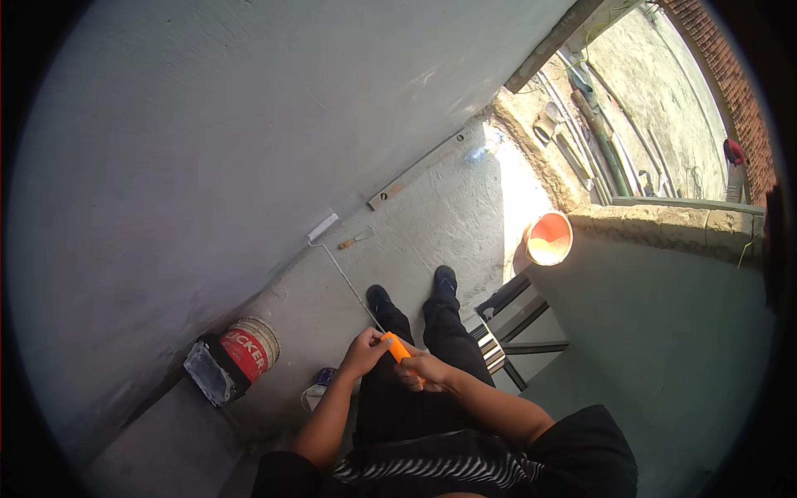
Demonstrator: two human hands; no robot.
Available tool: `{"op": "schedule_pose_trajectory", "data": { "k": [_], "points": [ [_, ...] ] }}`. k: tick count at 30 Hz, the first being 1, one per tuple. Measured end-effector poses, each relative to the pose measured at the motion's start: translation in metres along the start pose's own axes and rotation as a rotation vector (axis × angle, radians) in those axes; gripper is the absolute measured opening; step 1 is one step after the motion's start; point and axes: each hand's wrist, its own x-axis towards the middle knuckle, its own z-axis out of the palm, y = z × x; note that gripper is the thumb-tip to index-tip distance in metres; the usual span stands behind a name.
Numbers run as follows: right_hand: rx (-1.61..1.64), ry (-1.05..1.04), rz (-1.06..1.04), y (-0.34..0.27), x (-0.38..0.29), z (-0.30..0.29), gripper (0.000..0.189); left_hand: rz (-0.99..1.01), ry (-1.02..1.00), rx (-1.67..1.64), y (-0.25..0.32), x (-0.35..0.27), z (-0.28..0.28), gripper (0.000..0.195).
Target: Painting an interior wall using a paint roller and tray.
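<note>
A long-shafted paint roller is in both my hands, held by its orange handle (400, 350). My right hand (426, 371) wraps around the lower part of that handle. At its upper end, where the thin metal shaft (348, 281) enters, my left hand (366, 353) grips with thumb and fingers. Away from me, the white roller sleeve (323, 228) is at the foot of the grey wall (205, 143); whether it touches the wall I cannot tell. Beside the sleeve, a wooden-handled scraper-like tool (347, 243) lies on the concrete floor (429, 218).
A long pale straightedge (420, 167) lies along the wall base. Left stands a red-labelled paint bucket (252, 348) with a tray (215, 373) against it; a small pail (314, 395) is nearer. Right are an orange bucket (549, 238) and a dark frame (523, 317). Pipes (598, 134) lie outside.
</note>
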Motion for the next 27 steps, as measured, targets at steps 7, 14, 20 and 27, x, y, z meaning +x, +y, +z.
{"op": "schedule_pose_trajectory", "data": {
  "k": [7, 14, 20, 27],
  "points": [
    [-0.112, 0.091, -0.009, -0.021, -0.128, 0.002, 0.057, -0.001, -0.141, -0.055, 0.061, -0.047, 0.032, 0.024],
    [-0.206, 0.259, -0.122, -0.041, -0.191, 0.015, 0.044, 0.096, 0.000, -0.066, 0.097, -0.075, 0.014, 0.026],
    [-0.385, 0.267, -0.147, -0.055, -0.223, 0.069, 0.049, 0.118, 0.075, -0.068, 0.108, -0.107, 0.007, 0.030],
    [-0.038, -0.021, -0.041, -0.102, -0.172, 0.051, 0.032, 0.149, 0.113, -0.144, 0.107, -0.120, 0.017, 0.029]
  ]
}}
